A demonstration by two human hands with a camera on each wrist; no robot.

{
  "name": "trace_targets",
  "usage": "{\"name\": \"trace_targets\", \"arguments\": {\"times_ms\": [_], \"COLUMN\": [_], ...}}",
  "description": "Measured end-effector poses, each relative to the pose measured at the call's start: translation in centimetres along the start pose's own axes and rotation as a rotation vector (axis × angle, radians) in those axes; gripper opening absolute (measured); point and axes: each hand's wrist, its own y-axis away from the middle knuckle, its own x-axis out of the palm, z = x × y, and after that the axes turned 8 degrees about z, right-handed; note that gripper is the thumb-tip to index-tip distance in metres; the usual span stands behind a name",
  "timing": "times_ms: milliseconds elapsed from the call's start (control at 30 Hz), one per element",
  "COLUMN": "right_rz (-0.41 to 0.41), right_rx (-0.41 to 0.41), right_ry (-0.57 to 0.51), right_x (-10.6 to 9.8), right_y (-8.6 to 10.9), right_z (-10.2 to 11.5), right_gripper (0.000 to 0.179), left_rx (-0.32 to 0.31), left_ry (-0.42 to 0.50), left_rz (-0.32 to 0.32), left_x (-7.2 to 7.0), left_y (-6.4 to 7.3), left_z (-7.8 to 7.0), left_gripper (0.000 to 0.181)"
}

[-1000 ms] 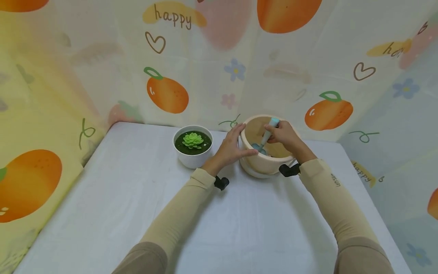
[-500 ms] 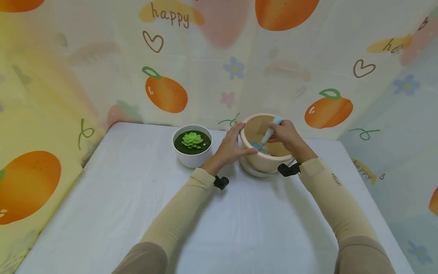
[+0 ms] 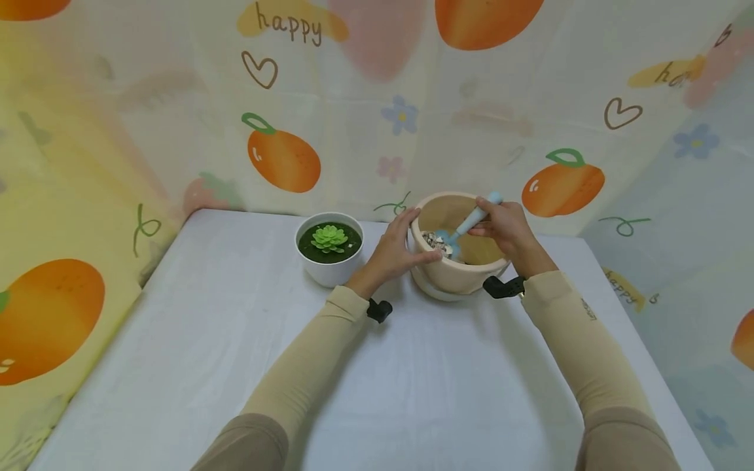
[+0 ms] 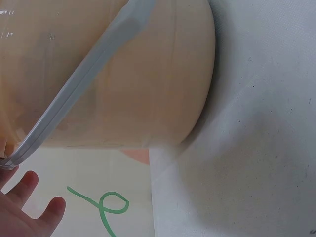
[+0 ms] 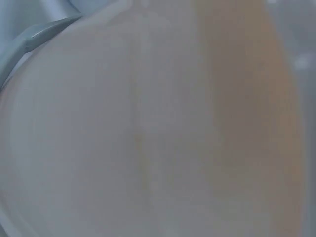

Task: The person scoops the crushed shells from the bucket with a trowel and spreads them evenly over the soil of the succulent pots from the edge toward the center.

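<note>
A peach-coloured bucket (image 3: 462,280) stands at the back right of the table, with small grey-and-white pebble-like pieces (image 3: 437,243) showing inside. My right hand (image 3: 511,226) grips a light blue toy shovel (image 3: 472,221) by its handle, over the bucket's right rim. The shovel leans to the right, its blue head low among the pieces. My left hand (image 3: 393,256) rests on the bucket's left side, straight fingers at the rim and thumb along the front edge. In the left wrist view, spread fingertips (image 4: 55,207) show beside the bucket's pale handle (image 4: 74,94).
A white pot (image 3: 331,271) with a green succulent (image 3: 330,238) stands left of the bucket, close to my left forearm. A white cloth covers the table (image 3: 400,379). A fruit-printed curtain (image 3: 353,131) hangs right behind the bucket and along the sides.
My right hand has moved right and slightly up, tilting the shovel further over. Pebble-like pieces now show more at the bucket's left. My left hand stays on the rim.
</note>
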Motion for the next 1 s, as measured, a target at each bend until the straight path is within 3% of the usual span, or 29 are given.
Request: {"name": "trace_targets", "arguments": {"times_ms": [233, 600, 1000], "right_rz": [0.041, 0.067, 0.035], "right_rx": [0.035, 0.101, 0.108], "right_ry": [-0.123, -0.298, -0.505], "right_x": [-0.9, -2.4, -4.5], "right_y": [0.3, 0.6, 1.0], "right_z": [0.9, 1.7, 1.9], "right_gripper": [0.023, 0.022, 0.015], "left_rx": [0.043, 0.033, 0.032], "left_ry": [-0.035, -0.026, -0.013], "left_rz": [-0.022, -0.026, -0.019], "left_x": [0.0, 0.1, 0.0], "left_y": [-0.2, -0.1, -0.1], "left_z": [0.1, 0.3, 0.0], "left_gripper": [0.1, 0.1, 0.101]}}
